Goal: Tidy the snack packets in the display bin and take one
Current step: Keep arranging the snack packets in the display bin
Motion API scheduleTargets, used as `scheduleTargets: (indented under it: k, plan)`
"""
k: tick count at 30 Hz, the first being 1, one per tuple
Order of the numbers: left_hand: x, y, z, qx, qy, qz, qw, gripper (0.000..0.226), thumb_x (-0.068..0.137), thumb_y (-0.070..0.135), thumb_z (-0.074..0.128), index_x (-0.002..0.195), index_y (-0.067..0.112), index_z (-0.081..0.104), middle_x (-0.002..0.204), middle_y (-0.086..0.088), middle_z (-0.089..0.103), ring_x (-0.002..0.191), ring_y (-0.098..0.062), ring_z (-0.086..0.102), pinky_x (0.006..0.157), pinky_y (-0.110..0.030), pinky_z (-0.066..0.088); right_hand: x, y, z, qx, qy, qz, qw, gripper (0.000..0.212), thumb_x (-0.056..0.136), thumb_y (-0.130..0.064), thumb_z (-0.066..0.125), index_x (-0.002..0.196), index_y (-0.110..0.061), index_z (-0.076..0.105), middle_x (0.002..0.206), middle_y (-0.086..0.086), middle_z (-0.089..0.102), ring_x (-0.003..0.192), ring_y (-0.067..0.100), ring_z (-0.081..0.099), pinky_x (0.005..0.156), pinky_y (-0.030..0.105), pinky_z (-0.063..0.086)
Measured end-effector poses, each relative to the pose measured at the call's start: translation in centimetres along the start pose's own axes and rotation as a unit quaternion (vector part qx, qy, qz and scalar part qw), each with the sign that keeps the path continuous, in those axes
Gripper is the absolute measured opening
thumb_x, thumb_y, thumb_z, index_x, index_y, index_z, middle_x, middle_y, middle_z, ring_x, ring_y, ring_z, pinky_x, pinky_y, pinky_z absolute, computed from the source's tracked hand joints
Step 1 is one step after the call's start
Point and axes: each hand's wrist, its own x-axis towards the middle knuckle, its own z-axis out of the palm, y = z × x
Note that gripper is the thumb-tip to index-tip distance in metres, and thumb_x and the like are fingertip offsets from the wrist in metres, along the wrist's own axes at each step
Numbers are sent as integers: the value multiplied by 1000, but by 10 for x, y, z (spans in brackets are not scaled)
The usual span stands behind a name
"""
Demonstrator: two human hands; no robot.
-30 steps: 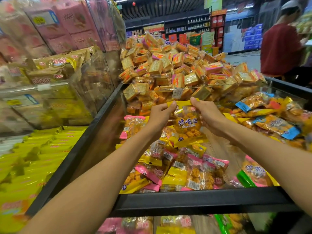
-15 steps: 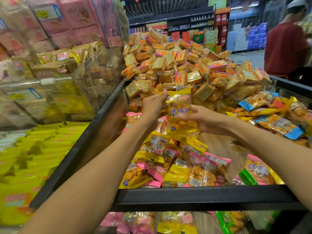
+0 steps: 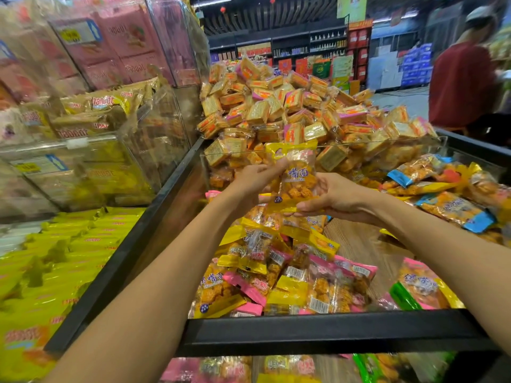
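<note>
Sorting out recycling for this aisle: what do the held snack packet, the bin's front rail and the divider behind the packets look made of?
Held snack packet: thin glossy plastic film, clear window showing the snacks, yellow printed ends.
Front rail: matte black, probably painted metal; could be wood.
Divider: clear rigid sheet, likely acrylic; packets show through it and its top edge glints.

two hands (image 3: 257, 181), one held yellow packet (image 3: 297, 178), one black-framed bin (image 3: 318, 335), uncounted loose packets (image 3: 290, 277)
</note>
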Motion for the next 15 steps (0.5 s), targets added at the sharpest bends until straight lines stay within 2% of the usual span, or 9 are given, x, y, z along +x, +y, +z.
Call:
scheduleTargets:
  k: [2,4,6,8,11,12,13,14,15]
  plan:
    - [-2,-2,-1,33,-46,-6,998,77,68,38,77,133,6,50,127,-7,59,109,-21,59,96,-41,49,-2,-5,-3,5,24,-13,1000,46,80,20,55,115,-11,56,112,8,69,96,25,69,79,33,59]
    - [-3,-5,0,70,-54,11,996,87,58,27,84,134,4,48,123,-12,61,110,-24,61,100,-43,47,-4,-6,-6,-1,42,-12,999,41,80,18,57,110,-9,59,107,8,71,94,22,70,77,31,59]
    - [-3,-7,1,111,-42,34,992,83,60,14,86,134,2,48,113,-10,62,104,-21,60,98,-41,49,-4,-7,-6,-35,54,-9,998,38,78,15,62,109,-7,60,102,6,73,94,17,70,75,25,58]
    - [-3,-9,1,123,-30,47,991,78,65,5,83,134,1,47,96,-3,57,92,-17,56,95,-36,50,-3,-7,-6,-71,66,-4,995,40,76,10,67,112,-7,60,106,6,72,98,14,69,77,21,55]
    - [-5,-10,1,117,-28,64,991,77,67,-2,80,135,0,43,84,-1,49,84,-16,50,82,-26,50,-2,-7,-5,-82,79,1,993,45,75,7,70,116,-9,59,110,5,71,98,11,68,77,18,54]
    - [-6,-9,2,121,-33,70,990,69,68,-3,79,129,2,48,83,-1,47,82,-16,47,75,-21,50,-1,-7,-4,-78,81,1,994,46,76,7,70,117,-8,58,111,6,70,99,11,68,77,19,54]
    - [-6,-9,1,126,-35,76,988,53,69,-5,78,115,8,54,82,-2,44,81,-17,45,68,-17,49,-1,-7,-4,-65,81,1,995,46,76,7,69,118,-7,58,112,7,70,99,12,68,77,21,54]
    - [-7,-9,1,130,-37,84,987,43,69,-6,77,97,17,54,82,-3,42,81,-18,42,62,-12,47,-1,-6,-4,-44,81,1,996,46,76,8,68,119,-6,58,113,9,69,99,14,68,76,23,56]
    - [-7,-10,1,134,-40,92,986,44,69,-7,77,85,22,48,82,-4,41,80,-18,40,58,-10,46,-1,-7,-3,-19,80,2,997,46,77,8,67,119,-5,58,113,11,69,98,17,68,76,26,57]
